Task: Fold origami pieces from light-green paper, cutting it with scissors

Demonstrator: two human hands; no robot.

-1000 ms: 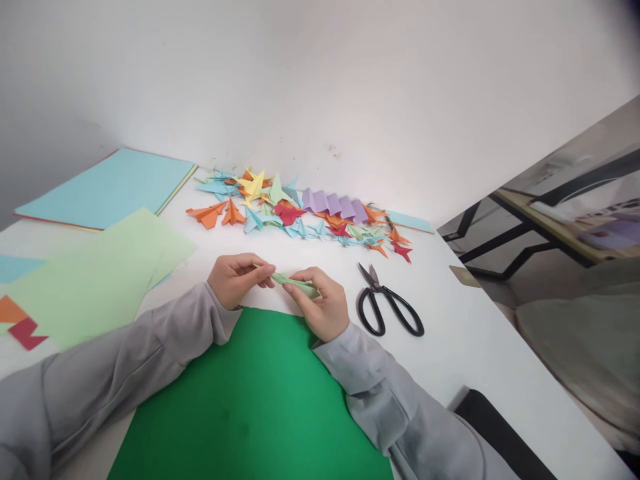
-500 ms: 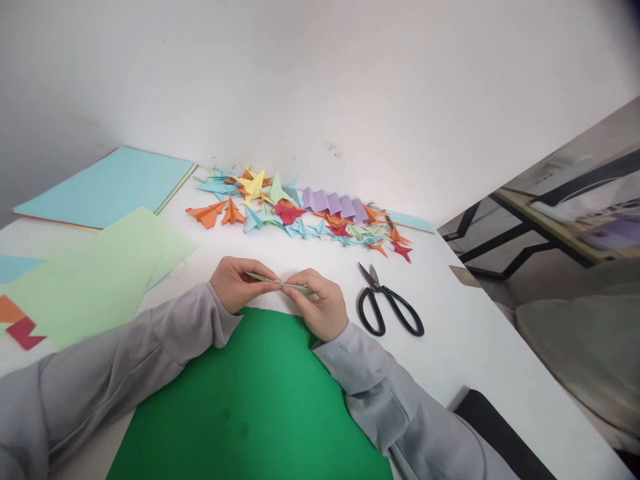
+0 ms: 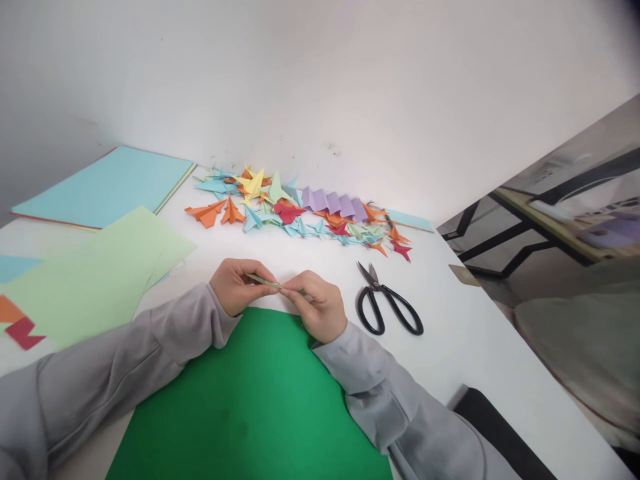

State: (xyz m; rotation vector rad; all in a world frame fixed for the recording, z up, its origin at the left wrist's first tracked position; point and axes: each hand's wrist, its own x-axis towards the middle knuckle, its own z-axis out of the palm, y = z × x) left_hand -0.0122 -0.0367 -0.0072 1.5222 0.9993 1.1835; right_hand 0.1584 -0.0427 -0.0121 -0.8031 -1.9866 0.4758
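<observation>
A thin folded strip of pale green paper (image 3: 264, 282) is pinched between both hands just above the table. My left hand (image 3: 237, 285) grips its left end with fingers closed. My right hand (image 3: 319, 307) pinches its right end, fingers curled. Both hands hover at the far edge of a dark green sheet (image 3: 255, 407) that lies in front of me. Black scissors (image 3: 387, 308) lie shut on the white table (image 3: 470, 347), a short way right of my right hand.
A row of small folded paper figures (image 3: 300, 213) in many colours lies along the wall. A pale green sheet (image 3: 95, 273) and a stack of light blue paper (image 3: 107, 187) sit at the left. Orange and red scraps (image 3: 20, 323) lie at the left edge.
The green paper piece has been pressed flatter and narrower between the fingers, and my hands have drawn slightly closer together. Nothing else on the table moved.
</observation>
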